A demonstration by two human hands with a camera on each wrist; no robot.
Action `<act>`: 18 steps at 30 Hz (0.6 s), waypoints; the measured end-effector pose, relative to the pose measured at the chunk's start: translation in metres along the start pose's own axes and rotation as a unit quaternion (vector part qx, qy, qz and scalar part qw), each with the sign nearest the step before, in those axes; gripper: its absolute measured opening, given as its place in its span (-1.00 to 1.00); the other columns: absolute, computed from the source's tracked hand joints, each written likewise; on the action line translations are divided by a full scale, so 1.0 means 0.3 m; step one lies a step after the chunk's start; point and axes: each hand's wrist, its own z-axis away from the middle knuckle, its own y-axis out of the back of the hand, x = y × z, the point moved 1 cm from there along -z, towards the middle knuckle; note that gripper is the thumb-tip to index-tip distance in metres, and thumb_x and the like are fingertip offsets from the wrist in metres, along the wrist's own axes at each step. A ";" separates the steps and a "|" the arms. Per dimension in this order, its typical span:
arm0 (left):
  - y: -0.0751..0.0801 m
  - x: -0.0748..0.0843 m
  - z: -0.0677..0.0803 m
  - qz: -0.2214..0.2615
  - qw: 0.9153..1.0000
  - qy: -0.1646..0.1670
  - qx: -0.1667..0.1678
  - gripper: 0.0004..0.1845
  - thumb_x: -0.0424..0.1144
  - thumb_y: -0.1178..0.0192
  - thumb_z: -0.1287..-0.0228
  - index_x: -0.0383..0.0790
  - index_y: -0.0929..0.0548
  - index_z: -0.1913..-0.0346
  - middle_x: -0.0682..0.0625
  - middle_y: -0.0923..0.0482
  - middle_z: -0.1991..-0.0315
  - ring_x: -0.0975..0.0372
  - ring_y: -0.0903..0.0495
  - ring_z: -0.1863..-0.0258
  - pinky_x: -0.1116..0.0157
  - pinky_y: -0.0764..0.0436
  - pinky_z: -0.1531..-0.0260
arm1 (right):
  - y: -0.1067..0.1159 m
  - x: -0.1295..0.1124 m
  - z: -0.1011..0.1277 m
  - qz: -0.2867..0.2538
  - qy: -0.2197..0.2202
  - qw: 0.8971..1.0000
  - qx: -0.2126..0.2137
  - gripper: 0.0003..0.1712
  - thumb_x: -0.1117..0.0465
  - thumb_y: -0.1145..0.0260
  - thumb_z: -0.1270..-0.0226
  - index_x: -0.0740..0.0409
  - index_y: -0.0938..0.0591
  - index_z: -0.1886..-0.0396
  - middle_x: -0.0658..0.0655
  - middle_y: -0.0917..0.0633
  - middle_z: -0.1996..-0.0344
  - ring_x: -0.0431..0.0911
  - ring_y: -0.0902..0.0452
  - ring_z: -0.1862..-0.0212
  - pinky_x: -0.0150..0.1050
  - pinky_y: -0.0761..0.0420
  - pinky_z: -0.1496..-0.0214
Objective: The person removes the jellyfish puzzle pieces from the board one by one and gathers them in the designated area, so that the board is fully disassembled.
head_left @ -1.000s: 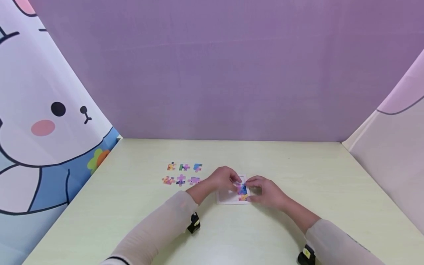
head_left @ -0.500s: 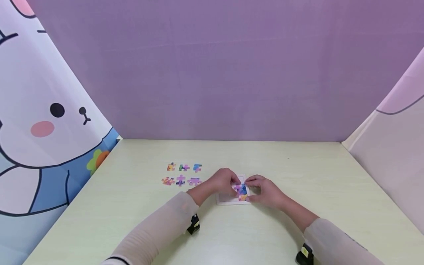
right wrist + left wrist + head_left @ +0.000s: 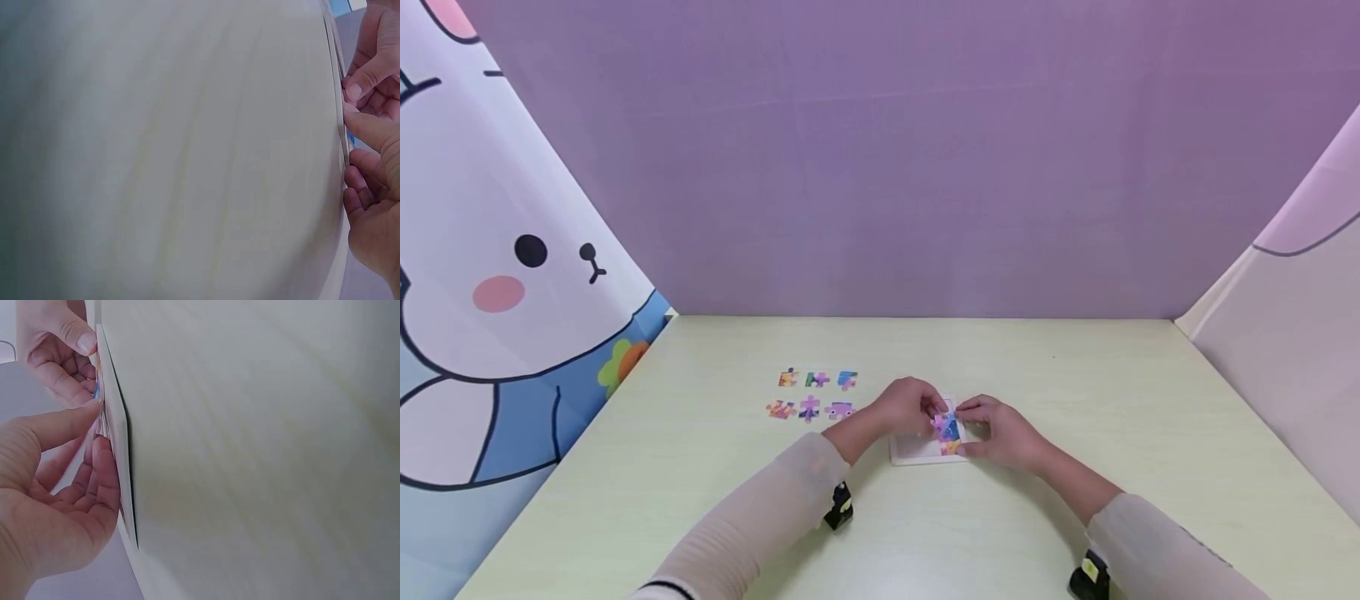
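A small jigsaw puzzle's white tray point(image 3: 913, 450) lies on the table, with colourful joined pieces point(image 3: 951, 447) along its right side. My left hand point(image 3: 906, 407) bends over the tray from the left. Its thumb and fingertips pinch a pink-purple puzzle piece point(image 3: 937, 425) beside the blue one; the fingers partly hide it. My right hand point(image 3: 1007, 435) rests at the tray's right edge, thumb and forefinger apart and touching the rim. In the left wrist view, the tray point(image 3: 119, 437) is seen edge-on, with both hands close together. The right wrist view shows little of the pieces.
Several loose puzzle pieces lie in two rows left of the tray, among them a purple piece point(image 3: 808, 408) and an orange one point(image 3: 787, 378). A purple partition point(image 3: 925, 167) stands behind the pale table point(image 3: 1037, 358). A cartoon-printed panel point(image 3: 527, 400) rises at left.
My left fingertips shift slightly over the pink-purple piece, which shows a little more now. My right hand stays at the tray's edge. The loose pieces have not moved.
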 end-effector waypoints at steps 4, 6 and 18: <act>0.003 -0.001 0.000 -0.001 1.000 -0.014 -0.002 -0.66 -0.57 -0.42 0.04 -0.12 -0.79 0.20 0.12 -0.61 0.43 0.29 -0.51 0.39 0.40 -0.54 0.33 | 0.004 -0.003 0.002 -0.004 -0.003 1.000 -0.002 -0.44 0.24 -0.55 -0.07 0.36 -0.64 -0.08 0.13 -0.56 -0.12 0.16 -0.41 -0.22 0.11 -0.37 -0.28; 0.004 -0.001 0.001 -0.005 1.000 -0.020 -0.002 -0.65 -0.57 -0.41 0.02 -0.13 -0.80 0.18 0.14 -0.61 0.44 0.30 -0.51 0.39 0.41 -0.54 0.34 | 0.006 -0.006 0.003 -0.005 -0.002 1.000 -0.001 -0.45 0.25 -0.55 -0.07 0.36 -0.64 -0.07 0.14 -0.56 -0.12 0.16 -0.40 -0.23 0.10 -0.36 -0.29; 0.020 0.006 0.024 0.010 1.000 -0.021 0.000 -0.67 -0.55 -0.36 -0.01 -0.13 -0.79 0.17 0.18 -0.64 0.38 0.33 -0.56 0.34 0.41 -0.56 0.25 | 0.021 -0.022 0.015 0.006 0.010 1.000 -0.004 -0.43 0.25 -0.54 -0.07 0.38 -0.63 -0.09 0.17 -0.56 -0.13 0.17 -0.40 -0.23 0.12 -0.34 -0.30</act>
